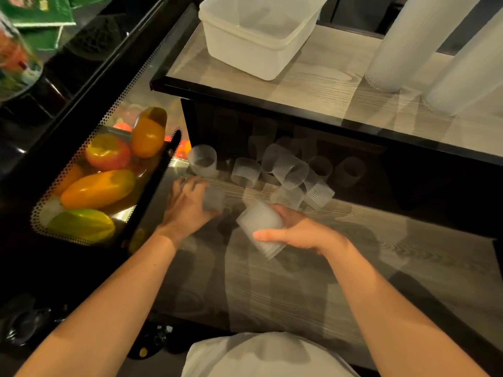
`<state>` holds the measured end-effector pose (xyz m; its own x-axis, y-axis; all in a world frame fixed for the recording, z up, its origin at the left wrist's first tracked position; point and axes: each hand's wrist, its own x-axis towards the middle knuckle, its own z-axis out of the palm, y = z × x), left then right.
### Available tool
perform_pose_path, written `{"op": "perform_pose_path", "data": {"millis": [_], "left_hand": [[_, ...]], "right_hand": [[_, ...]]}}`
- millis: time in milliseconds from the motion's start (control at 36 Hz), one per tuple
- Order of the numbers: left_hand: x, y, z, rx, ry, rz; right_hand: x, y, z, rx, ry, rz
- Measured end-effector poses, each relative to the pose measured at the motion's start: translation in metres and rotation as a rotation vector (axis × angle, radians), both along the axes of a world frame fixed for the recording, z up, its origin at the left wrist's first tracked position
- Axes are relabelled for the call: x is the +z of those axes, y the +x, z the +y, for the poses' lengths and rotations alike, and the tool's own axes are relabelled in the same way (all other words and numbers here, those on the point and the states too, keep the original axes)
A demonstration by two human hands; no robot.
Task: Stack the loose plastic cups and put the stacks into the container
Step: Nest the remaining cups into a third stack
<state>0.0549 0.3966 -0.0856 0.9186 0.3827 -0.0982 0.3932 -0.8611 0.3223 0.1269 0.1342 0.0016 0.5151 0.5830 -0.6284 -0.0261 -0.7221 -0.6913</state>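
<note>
Cups nested into a short stack (260, 229) lie tilted in the right hand (296, 233), whose fingers wrap around it, the open mouth pointing up and left toward the left hand (187, 204). That hand's fingers curl round a single cup (214, 199) just left of the stack, so the single cup probably slides in next. Loose cups (292, 174) lie scattered just beyond the stack; the container (258, 36) sits well beyond, on the upper shelf (313, 88).

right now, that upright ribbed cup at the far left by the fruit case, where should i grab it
Grip the upright cup round its ribbed side wall, coming from above and the near side with the left hand. It stands mouth up, apart from the tumbled cups, so its wall looks free all round.
</note>
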Motion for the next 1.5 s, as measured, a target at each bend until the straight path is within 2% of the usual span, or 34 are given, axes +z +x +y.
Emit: {"op": "perform_pose_path", "data": {"millis": [56,111,167,222,306,417,500,556,694,806,917,972,1028,1083,1111,1167,1250,1361,1500], "left_hand": [[0.003,-0.003,-0.005,0.021,0.01,-0.093],[0.014,-0.005,-0.015,0.088,-0.064,-0.232],[0.028,-0.007,-0.03,0.191,-0.321,-0.331],[0.045,-0.007,-0.048,0.273,-0.614,-0.29],[0.058,-0.011,-0.074,0.32,-0.923,-0.206],[0.054,-0.015,-0.084,0.391,-1.091,-0.193],[0.052,-0.018,-0.084,0.339,-1.196,-0.174],[0.051,-0.022,-0.085,0.219,-1.128,-0.153],[0.049,-0.025,-0.077,0.066,-1.013,-0.075],[0.063,-0.026,-0.07,0.101,-1.108,0.108],[0.067,-0.026,-0.074,-0.076,-0.993,0.312],[0.062,-0.024,-0.076,-0.096,-0.904,0.246],[0.056,-0.019,-0.07,-0.03,-0.707,-0.001],[0.041,-0.01,-0.051,0.141,-0.439,-0.197],[0.032,-0.005,-0.039,0.183,-0.257,-0.225],[0.015,0.003,-0.017,0.225,-0.03,-0.111],[-0.004,0.005,0.002,0.173,0.017,0.027],[-0.01,0.002,0.007,0.054,0.024,-0.04],[-0.009,-0.002,0.01,0.046,0.022,-0.014]], "right_hand": [[-0.002,0.001,-0.004,-0.016,-0.017,0.006],[-0.002,0.003,-0.008,-0.059,-0.031,0.022],[-0.004,0.004,-0.011,-0.086,-0.032,0.024],[-0.004,0.005,-0.011,-0.096,-0.019,0.02],[-0.002,0.005,-0.007,-0.069,0.046,0.018],[0.002,0.01,-0.005,0.006,0.094,0.002],[0.0,0.012,-0.007,0.017,0.079,-0.003],[-0.003,0.013,-0.006,0.02,0.066,-0.015],[-0.004,0.013,-0.007,0.057,0.053,-0.044],[-0.003,0.011,-0.01,0.102,0.039,-0.032],[0.002,0.009,-0.008,0.067,0.045,-0.014],[0.002,0.01,-0.008,0.015,0.062,-0.012],[0.002,0.01,-0.008,-0.033,0.071,-0.022],[0.002,0.01,-0.008,-0.048,0.069,-0.021],[0.003,0.01,-0.008,-0.045,0.068,-0.017],[0.002,0.008,-0.008,-0.037,0.058,-0.011],[-0.001,0.006,-0.007,-0.031,0.036,-0.008],[-0.003,0.008,-0.008,-0.021,0.001,0.005],[-0.006,0.012,-0.006,-0.002,-0.035,0.028]]}}
